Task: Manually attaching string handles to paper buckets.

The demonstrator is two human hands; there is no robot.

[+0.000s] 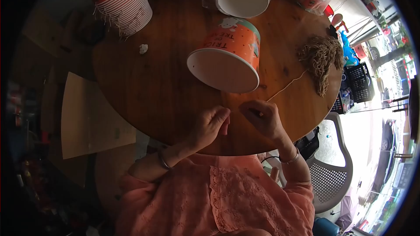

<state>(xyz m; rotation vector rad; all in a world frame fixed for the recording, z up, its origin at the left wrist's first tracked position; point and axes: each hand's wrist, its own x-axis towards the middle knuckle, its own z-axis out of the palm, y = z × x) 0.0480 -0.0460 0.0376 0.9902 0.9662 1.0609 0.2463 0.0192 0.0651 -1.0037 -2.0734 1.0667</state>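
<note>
Both hands are raised near the front edge of the round wooden table, a small gap between them. My right hand [264,117] is closed, and a thin beige string [286,86] runs to it from a tangled bundle of strings [322,59] at the table's right. My left hand [213,123] has thumb and fingers drawn together; what they pinch, if anything, is too small to tell. Just beyond the hands, an orange printed paper bucket [232,43] appears to lie on its side, its wide white opening facing me. Neither hand touches it.
A tall stack of orange paper buckets [124,11] stands far left, strings hanging off it. More buckets in clear plastic [243,0] sit at the back. A small white scrap [143,49] lies left on the table [153,91]. A grey chair [328,175] stands right, cardboard [89,118] left.
</note>
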